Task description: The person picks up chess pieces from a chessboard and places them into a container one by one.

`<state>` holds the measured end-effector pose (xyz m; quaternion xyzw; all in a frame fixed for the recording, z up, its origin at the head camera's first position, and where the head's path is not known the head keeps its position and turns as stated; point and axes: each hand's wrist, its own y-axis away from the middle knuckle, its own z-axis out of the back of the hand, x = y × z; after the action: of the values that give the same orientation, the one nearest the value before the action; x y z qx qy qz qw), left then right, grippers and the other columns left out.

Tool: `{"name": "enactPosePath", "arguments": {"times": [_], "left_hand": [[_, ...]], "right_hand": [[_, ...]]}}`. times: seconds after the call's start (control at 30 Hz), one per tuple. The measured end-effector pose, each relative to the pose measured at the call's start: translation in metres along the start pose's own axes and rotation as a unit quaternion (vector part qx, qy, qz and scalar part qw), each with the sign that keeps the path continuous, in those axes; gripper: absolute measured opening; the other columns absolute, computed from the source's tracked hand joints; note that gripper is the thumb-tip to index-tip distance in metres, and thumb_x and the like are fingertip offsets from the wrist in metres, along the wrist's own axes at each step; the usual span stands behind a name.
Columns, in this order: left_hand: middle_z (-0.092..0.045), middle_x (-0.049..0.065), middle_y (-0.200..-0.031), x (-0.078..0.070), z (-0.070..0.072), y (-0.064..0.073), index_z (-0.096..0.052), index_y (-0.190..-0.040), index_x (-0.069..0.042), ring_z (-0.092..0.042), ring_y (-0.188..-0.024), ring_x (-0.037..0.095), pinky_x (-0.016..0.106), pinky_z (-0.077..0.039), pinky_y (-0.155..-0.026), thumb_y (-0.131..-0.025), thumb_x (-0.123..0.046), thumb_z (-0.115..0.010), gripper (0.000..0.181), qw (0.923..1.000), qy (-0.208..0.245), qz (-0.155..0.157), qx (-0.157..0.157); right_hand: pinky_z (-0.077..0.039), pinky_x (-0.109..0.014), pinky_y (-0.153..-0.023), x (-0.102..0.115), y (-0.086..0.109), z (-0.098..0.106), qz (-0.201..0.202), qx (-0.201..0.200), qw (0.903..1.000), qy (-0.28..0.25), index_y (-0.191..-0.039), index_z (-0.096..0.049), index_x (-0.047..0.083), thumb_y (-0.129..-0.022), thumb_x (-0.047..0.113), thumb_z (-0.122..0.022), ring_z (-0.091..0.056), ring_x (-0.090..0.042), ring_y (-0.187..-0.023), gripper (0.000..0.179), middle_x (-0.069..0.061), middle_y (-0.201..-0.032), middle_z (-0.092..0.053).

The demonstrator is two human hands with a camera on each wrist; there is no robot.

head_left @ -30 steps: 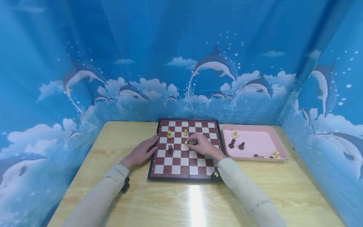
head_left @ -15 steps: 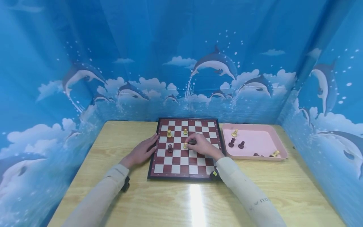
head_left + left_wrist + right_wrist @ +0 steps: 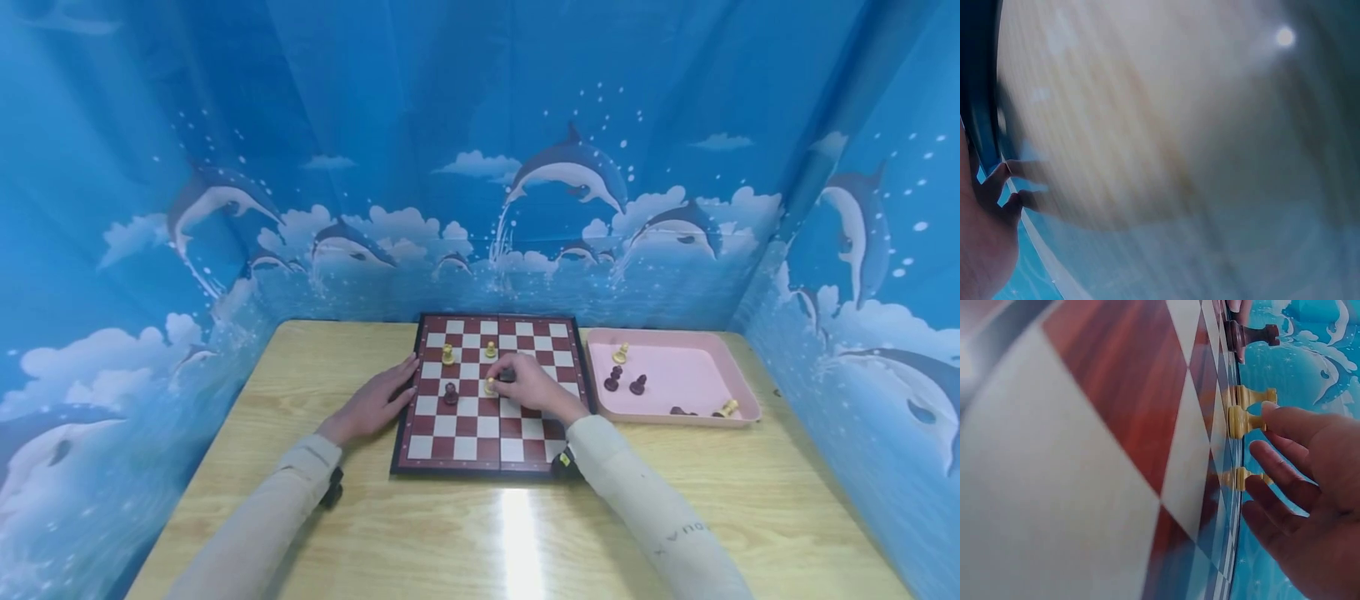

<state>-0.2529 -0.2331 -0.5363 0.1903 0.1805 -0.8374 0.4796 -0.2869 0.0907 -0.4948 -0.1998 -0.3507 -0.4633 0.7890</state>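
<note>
My right hand (image 3: 531, 383) pinches a gold pawn (image 3: 490, 386) between thumb and fingertips, with the piece at the board's surface. In the right wrist view, the gold pawn's base (image 3: 1236, 422) shows at the fingertips and the other fingers (image 3: 1272, 472) are spread. My left hand (image 3: 372, 402) touches the left edge of the chessboard (image 3: 444, 450), fingers extended. A gold rook (image 3: 447, 356), another gold pawn (image 3: 491, 350) and a dark rook (image 3: 450, 394) stand on the board. The left wrist view shows part of my left hand (image 3: 988, 244) beside the dark board edge (image 3: 979, 94).
To the board's right stands a pink tray (image 3: 705, 335) holding several gold and dark chess pieces, some upright and some lying. Both sit on a wooden table (image 3: 360, 533). A blue curtain with dolphins (image 3: 420, 125) surrounds the back and sides.
The pinched gold pawn has shifted very slightly toward the near side of the board, and my right wrist has moved a little left. My left hand stays where it was.
</note>
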Motion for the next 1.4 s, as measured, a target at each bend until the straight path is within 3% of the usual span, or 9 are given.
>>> {"name": "enactPosePath", "arguments": {"times": [0.2, 0.3, 0.53, 1.03, 1.4], "left_hand": [[-0.021, 0.015, -0.168, -0.004, 0.001, -0.001, -0.025, -0.161, -0.005, -0.03, -0.151, 0.041, 0.059, -0.025, -0.123, -0.11, -0.034, -0.042, 0.06, 1.0, 0.0, 0.004, 0.006], [-0.021, 0.014, -0.168, -0.006, 0.002, -0.002, -0.025, -0.161, -0.005, -0.03, -0.151, 0.041, 0.059, -0.025, -0.123, -0.11, -0.033, -0.042, 0.06, 1.0, 0.003, 0.005, 0.004], [-0.021, 0.014, -0.168, -0.006, 0.002, -0.003, -0.025, -0.161, -0.006, -0.029, -0.151, 0.041, 0.059, -0.024, -0.123, -0.11, -0.034, -0.042, 0.06, 1.0, 0.001, 0.006, 0.003], [-0.018, 0.012, -0.17, -0.002, 0.001, -0.004, -0.021, -0.162, -0.009, -0.026, -0.153, 0.039, 0.057, -0.023, -0.124, -0.111, -0.037, -0.038, 0.061, 0.9998, 0.0, 0.014, 0.015], [-0.017, 0.012, -0.17, 0.002, -0.001, -0.002, -0.02, -0.162, -0.009, -0.026, -0.152, 0.039, 0.058, -0.022, -0.124, -0.111, -0.04, -0.037, 0.063, 0.9998, -0.002, 0.011, 0.017]], "right_hand": [[-0.052, -0.05, -0.105, 0.004, 0.001, 0.003, 0.051, -0.057, 0.9969, -0.019, -0.103, -0.078, 0.012, -0.095, 0.019, -0.074, -0.067, -0.021, -0.11, 0.011, 0.0, -0.11, -0.074], [-0.052, -0.051, -0.104, 0.007, 0.002, 0.004, 0.064, -0.061, 0.9956, -0.03, -0.106, -0.078, 0.01, -0.095, 0.017, -0.074, -0.067, -0.022, -0.11, 0.014, -0.002, -0.112, -0.074], [-0.053, -0.047, -0.105, 0.006, 0.007, 0.002, 0.049, -0.046, 0.9972, -0.033, -0.113, -0.077, 0.009, -0.095, 0.019, -0.073, -0.066, -0.02, -0.113, 0.02, 0.0, -0.115, -0.074], [-0.053, -0.05, -0.104, 0.005, 0.026, 0.002, 0.048, -0.068, 0.9955, -0.046, -0.112, -0.077, 0.01, -0.095, 0.015, -0.073, -0.065, -0.022, -0.116, 0.018, 0.001, -0.115, -0.073], [-0.048, -0.051, -0.109, 0.0, 0.045, 0.005, 0.05, -0.084, 0.9952, -0.01, -0.112, -0.077, 0.01, -0.093, 0.016, -0.075, -0.063, -0.025, -0.119, 0.02, -0.001, -0.117, -0.073]]}}
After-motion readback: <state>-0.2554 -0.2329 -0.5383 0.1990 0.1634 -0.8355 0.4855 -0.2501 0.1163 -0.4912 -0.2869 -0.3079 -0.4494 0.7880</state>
